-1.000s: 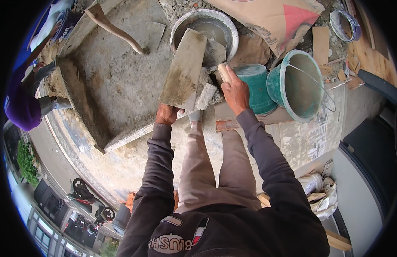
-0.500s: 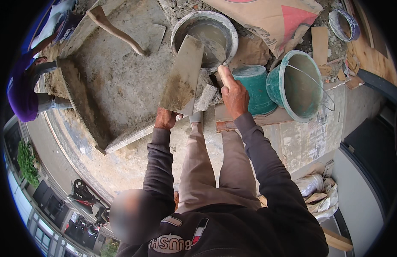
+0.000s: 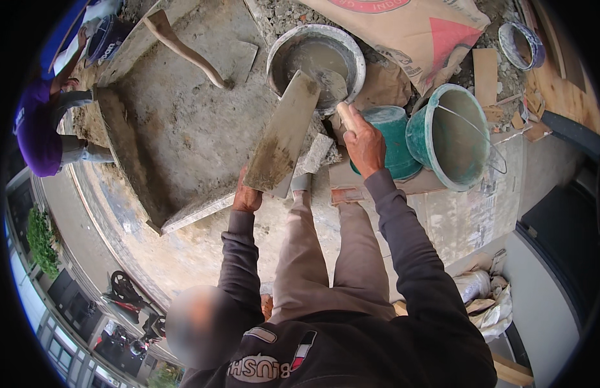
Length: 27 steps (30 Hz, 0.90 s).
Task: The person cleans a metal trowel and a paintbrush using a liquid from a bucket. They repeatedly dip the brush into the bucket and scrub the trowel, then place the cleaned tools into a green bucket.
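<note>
My left hand (image 3: 247,195) is closed around the lower end of a flat, tapering board (image 3: 284,132) smeared with grey-brown mortar. Some of its fingers are hidden behind the board. The board tilts up toward a round basin (image 3: 277,48) of grey slurry, its far end overlapping the near rim. In my right hand (image 3: 366,143) is the wooden handle of a trowel (image 3: 332,83). The trowel's blade is over or in the slurry beside the board's far end; its exact depth I cannot tell.
Two green buckets (image 3: 389,132) (image 3: 426,139) stand right of my right hand. Beyond lies a large paper sack (image 3: 403,32). A hoe-like tool with a curved wooden handle (image 3: 190,55) rests in the mortar trough (image 3: 183,123) at left. Another person in purple (image 3: 38,139) is far left.
The trowel's blade has turned and less of it shows, now closer to the basin's right side. The whole view has shifted slightly; both hands keep their hold.
</note>
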{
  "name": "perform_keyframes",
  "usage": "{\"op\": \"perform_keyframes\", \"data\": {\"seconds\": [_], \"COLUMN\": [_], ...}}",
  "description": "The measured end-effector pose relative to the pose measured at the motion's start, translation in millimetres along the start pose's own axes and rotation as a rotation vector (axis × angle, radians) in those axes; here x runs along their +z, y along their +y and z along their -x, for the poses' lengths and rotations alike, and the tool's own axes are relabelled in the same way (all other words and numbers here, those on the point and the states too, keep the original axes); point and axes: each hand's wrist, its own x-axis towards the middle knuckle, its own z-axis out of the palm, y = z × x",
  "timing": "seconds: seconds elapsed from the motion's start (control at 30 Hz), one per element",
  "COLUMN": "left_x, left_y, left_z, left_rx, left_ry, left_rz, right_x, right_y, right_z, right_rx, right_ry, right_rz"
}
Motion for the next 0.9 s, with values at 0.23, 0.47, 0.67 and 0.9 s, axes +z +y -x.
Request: {"op": "perform_keyframes", "data": {"seconds": [0.23, 0.47, 0.67, 0.9], "left_x": [-7, -2, 7, 23], "left_y": [-41, 43, 58, 62], "left_z": [11, -5, -2, 0], "left_rx": [-0.048, -0.107, -0.136, -0.133], "left_ry": [0.053, -0.12, -0.132, -0.192], "left_rz": [0.498, 0.688, 0.758, 0.793], "right_x": [-31, -31, -20, 0], "right_y": [-7, -27, -82, -97], "right_z": [24, 17, -20, -24], "right_rx": [0.452, 0.461, 0.351, 0.328], "right_ry": [-0.283, -0.268, -0.059, 0.178], "right_rz": [-0.919, -1.326, -1.367, -1.354]}}
